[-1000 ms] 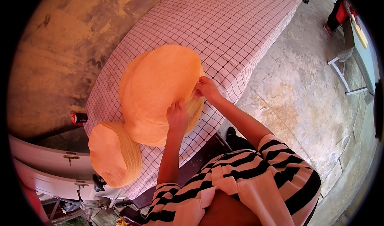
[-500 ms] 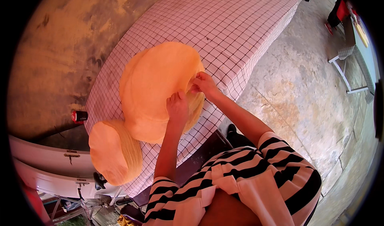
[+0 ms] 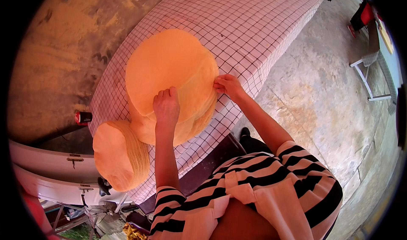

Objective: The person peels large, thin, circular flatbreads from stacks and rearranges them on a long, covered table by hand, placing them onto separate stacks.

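A loose pile of thin, round, orange-yellow sheets point(image 3: 197, 100) lies on a checked tablecloth. One large sheet point(image 3: 163, 66) rests over the pile, shifted to its far left side. At the near edge of that sheet, my left hand point(image 3: 166, 107) is closed with its fingertips on the rim. My right hand point(image 3: 228, 87) has its fingers pinched together at the right rim of the pile; whether a sheet's edge is between them is hidden. To the left, touching the pile, a thick stack of similar sheets point(image 3: 113, 155) leans with its layered side showing.
The long table with its pink checked cloth point(image 3: 250, 32) stretches to the far right. A dark red-and-black cup-like object point(image 3: 83, 117) is beyond its left edge. White panels with latches point(image 3: 55, 168) stand at lower left. Another table point(image 3: 383, 66) is at the right.
The top sheet has moved away and to the left, uncovering more of the pile's right side. My left hand went left with it; my right hand moved slightly right to the pile's rim.
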{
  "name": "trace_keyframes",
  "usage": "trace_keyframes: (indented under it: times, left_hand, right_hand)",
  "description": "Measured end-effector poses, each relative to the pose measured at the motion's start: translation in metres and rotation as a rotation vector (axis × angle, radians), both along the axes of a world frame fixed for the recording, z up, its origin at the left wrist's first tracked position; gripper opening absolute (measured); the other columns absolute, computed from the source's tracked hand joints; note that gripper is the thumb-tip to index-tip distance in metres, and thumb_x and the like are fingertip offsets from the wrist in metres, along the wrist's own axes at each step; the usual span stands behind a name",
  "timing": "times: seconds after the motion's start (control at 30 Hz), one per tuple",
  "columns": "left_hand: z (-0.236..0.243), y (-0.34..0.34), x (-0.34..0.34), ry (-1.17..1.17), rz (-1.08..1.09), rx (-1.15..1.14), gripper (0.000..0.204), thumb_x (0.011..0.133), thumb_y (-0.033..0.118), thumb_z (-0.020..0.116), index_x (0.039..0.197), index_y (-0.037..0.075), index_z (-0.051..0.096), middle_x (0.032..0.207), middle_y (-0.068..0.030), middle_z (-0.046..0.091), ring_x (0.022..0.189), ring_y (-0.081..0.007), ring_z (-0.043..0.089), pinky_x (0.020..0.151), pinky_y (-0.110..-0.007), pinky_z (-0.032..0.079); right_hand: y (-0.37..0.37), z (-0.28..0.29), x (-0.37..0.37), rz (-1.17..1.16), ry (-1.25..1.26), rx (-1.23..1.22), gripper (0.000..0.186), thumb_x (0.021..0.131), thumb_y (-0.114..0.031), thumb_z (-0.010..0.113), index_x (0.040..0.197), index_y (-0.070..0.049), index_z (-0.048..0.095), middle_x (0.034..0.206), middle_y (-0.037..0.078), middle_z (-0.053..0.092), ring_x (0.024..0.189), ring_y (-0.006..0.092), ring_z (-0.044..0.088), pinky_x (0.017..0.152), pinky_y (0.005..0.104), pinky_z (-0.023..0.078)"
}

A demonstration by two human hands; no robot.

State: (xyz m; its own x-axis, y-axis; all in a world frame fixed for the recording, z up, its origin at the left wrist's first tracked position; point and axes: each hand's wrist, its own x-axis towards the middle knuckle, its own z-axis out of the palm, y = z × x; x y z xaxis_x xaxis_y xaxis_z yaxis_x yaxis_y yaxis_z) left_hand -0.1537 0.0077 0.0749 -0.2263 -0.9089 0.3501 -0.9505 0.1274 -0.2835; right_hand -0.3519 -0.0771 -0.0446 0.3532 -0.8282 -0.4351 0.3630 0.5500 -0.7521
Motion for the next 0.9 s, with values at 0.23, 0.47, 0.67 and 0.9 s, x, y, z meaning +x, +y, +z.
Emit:
trace_keyframes:
  times: [0.23, 0.47, 0.67, 0.9]
  left_hand:
    - [-0.073, 0.028, -0.015, 0.257, 0.003, -0.091, 0.023, 0.061, -0.008, 0.052, 0.08, 0.004, 0.048, 0.06, -0.0103, 0.048, 0.061, -0.0258, 0.052, 0.05, -0.036, 0.042]
    - [-0.073, 0.02, -0.017, 0.474, 0.105, -0.126, 0.01, 0.076, -0.001, 0.053, 0.084, 0.004, 0.05, 0.061, -0.0124, 0.05, 0.055, -0.0295, 0.052, 0.047, -0.038, 0.043]
    - [-0.074, 0.023, -0.012, 0.449, 0.12, -0.072, 0.011, 0.078, 0.003, 0.054, 0.09, 0.004, 0.052, 0.069, -0.0124, 0.056, 0.062, -0.0288, 0.055, 0.049, -0.038, 0.044]
    - [-0.081, 0.028, -0.024, 0.265, -0.036, -0.164, 0.019, 0.071, 0.005, 0.058, 0.088, 0.003, 0.049, 0.072, -0.008, 0.054, 0.076, -0.0249, 0.053, 0.058, -0.036, 0.041]
  right_hand:
    - [0.0, -0.009, 0.004, -0.033, -0.052, -0.071, 0.018, 0.084, -0.012, 0.058, 0.096, 0.001, 0.057, 0.08, 0.004, 0.058, 0.069, 0.0105, 0.054, 0.062, 0.0236, 0.046]
    - [0.001, -0.007, 0.017, -0.165, 0.126, -0.097, 0.024, 0.08, -0.011, 0.062, 0.099, 0.001, 0.052, 0.08, 0.006, 0.059, 0.069, 0.012, 0.055, 0.063, 0.0244, 0.046]
    - [0.003, 0.017, 0.023, 0.104, 0.103, -0.006, 0.025, 0.08, -0.013, 0.06, 0.097, 0.003, 0.05, 0.081, 0.011, 0.061, 0.068, 0.0176, 0.062, 0.061, 0.0278, 0.052]
    - [0.006, 0.039, 0.033, 0.212, 0.058, -0.054, 0.017, 0.085, -0.013, 0.053, 0.091, 0.002, 0.051, 0.084, 0.012, 0.062, 0.068, 0.0207, 0.065, 0.055, 0.0272, 0.053]
